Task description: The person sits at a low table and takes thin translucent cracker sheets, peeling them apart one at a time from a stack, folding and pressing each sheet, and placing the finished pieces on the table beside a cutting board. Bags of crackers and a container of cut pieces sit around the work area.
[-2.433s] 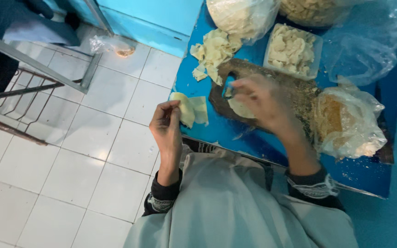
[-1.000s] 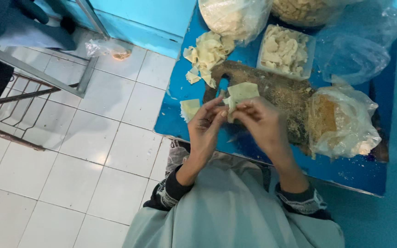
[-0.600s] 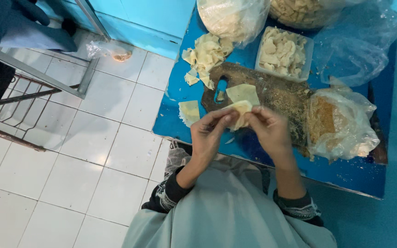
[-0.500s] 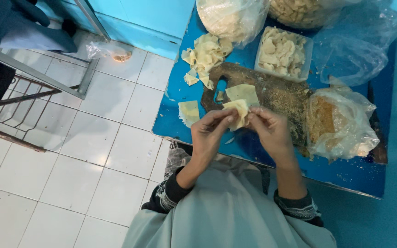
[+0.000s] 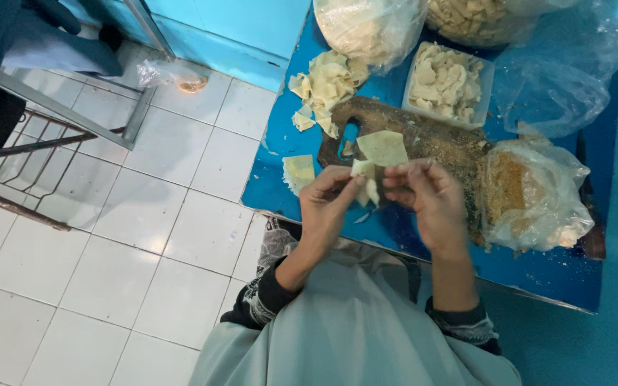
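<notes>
My left hand and my right hand meet over the near edge of the blue table. Together they pinch a small pale dough wrapper, folded between the fingertips of both. Just beyond the hands a flat square wrapper lies on a dark wooden board dusted with crumbs. A small stack of wrappers sits on the table left of my left hand.
A heap of folded pale pieces lies at the table's far left, a clear tray of pieces behind the board. Plastic bags hold crumbs and more pieces. A metal chair frame stands on the white tiled floor at left.
My hands came together from apart, lifted a wrapper off the board and folded it smaller between the fingertips. One flat wrapper now lies on the board.
</notes>
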